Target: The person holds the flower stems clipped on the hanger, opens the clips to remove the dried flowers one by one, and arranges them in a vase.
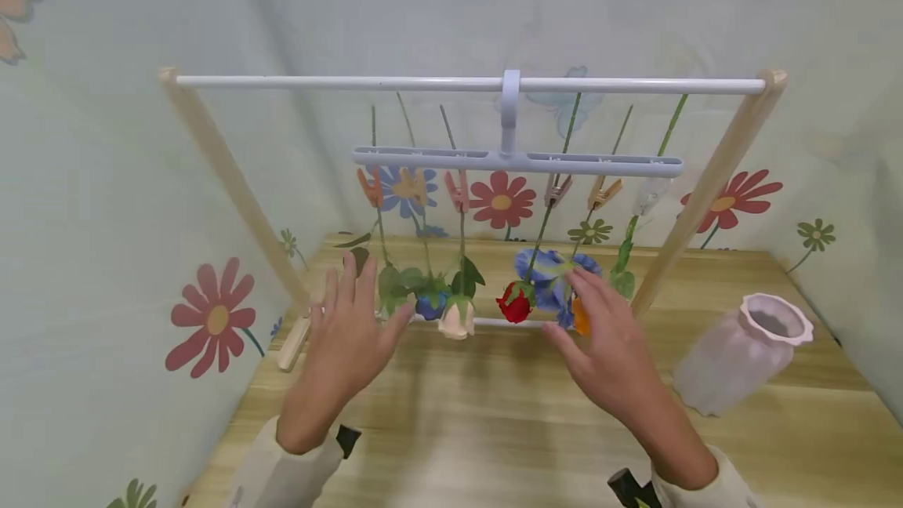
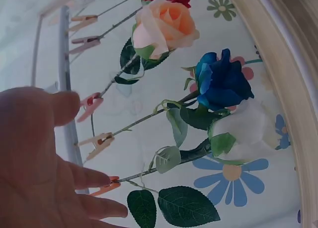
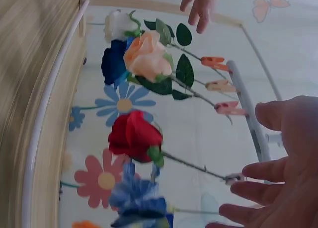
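Both left hand (image 1: 349, 343) and right hand (image 1: 610, 335) held well apart, fingers extended and spread, over the wood-grain tabletop (image 1: 458, 445). To the right of the right hand, a pale fluted vase (image 1: 734, 355). Just beyond the left hand, head down, a white rose (image 2: 243, 133), with a blue rose (image 1: 430, 306) and a peach rose (image 1: 457, 321) to its right. Between the hands, a red rose (image 1: 515, 306). At the right fingertips, a blue flower (image 1: 546, 292), with an orange flower (image 1: 581, 318) lower down; cannot tell whether touched or only near. Higher than both hands, six clips (image 1: 457, 191) clasping stems along a pale hanger (image 1: 437, 157). Above, hooked by the hanger, a white-barred wooden rack (image 1: 317, 83). Farthest past the hands, a flower-printed backdrop (image 1: 353, 6).
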### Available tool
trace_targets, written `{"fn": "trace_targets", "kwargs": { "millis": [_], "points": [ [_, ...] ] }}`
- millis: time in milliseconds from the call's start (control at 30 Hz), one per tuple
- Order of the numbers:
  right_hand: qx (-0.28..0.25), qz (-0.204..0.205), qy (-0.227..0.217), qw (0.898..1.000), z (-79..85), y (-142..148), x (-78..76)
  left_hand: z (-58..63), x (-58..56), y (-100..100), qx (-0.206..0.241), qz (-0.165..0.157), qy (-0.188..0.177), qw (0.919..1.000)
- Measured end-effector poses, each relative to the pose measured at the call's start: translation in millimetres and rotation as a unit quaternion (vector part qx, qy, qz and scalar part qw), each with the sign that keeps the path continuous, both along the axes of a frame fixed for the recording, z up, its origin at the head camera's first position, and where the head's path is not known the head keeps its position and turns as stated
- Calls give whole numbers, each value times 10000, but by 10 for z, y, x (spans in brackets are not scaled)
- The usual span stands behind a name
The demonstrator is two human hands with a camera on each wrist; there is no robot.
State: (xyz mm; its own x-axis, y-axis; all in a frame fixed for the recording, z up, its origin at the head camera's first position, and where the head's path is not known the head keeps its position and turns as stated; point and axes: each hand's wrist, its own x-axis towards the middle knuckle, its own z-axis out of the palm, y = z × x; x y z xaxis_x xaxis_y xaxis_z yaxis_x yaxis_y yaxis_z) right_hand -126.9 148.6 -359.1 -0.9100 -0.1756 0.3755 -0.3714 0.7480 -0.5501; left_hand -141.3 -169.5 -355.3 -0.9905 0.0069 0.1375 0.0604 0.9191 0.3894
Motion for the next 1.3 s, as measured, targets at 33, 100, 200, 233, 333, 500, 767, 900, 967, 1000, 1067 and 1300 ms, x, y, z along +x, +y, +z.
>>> {"fn": "trace_targets", "kwargs": {
  "millis": [33, 100, 200, 233, 333, 500, 767, 900, 967, 1000, 1067, 1300],
  "points": [
    [-172, 51, 58, 9998, 1, -44, -10, 11, -15, -5, 86, 60, 63, 9999],
    [-449, 111, 234, 9987, 8, -136, -27, 41, -50, -19, 250, 133, 286, 9992],
    [-703, 169, 540, 9959, 45, -271, -66, 90, -117, -53, 549, 180, 633, 9963],
    [-755, 191, 601, 9951, 63, -317, -81, 107, -142, -65, 640, 196, 744, 9950],
    [-898, 299, 633, 9935, 133, -450, -125, 155, -231, -101, 945, 253, 1039, 9898],
    [-1071, 529, 451, 9918, 254, -663, -198, 210, -392, -147, 1423, 341, 1282, 9809],
    [-1921, 961, 286, 9762, 406, -1091, -445, 208, -685, -174, 2089, 283, 1218, 9699],
    [-2055, 1115, 261, 9719, 412, -1345, -594, 145, -803, -157, 2378, 335, 1203, 9632],
    [-2059, 1167, 210, 9714, 438, -1466, -667, 122, -868, -151, 2474, 373, 1234, 9603],
    [-2050, 1183, 218, 9713, 462, -1529, -706, 116, -900, -150, 2489, 395, 1256, 9595],
    [-2006, 1183, 279, 9721, 516, -1649, -785, 117, -958, -149, 2499, 437, 1299, 9585],
    [-1671, 904, 451, 9807, 664, -1988, -1022, 159, -1060, -170, 2224, 695, 1172, 9654]
  ]
}}
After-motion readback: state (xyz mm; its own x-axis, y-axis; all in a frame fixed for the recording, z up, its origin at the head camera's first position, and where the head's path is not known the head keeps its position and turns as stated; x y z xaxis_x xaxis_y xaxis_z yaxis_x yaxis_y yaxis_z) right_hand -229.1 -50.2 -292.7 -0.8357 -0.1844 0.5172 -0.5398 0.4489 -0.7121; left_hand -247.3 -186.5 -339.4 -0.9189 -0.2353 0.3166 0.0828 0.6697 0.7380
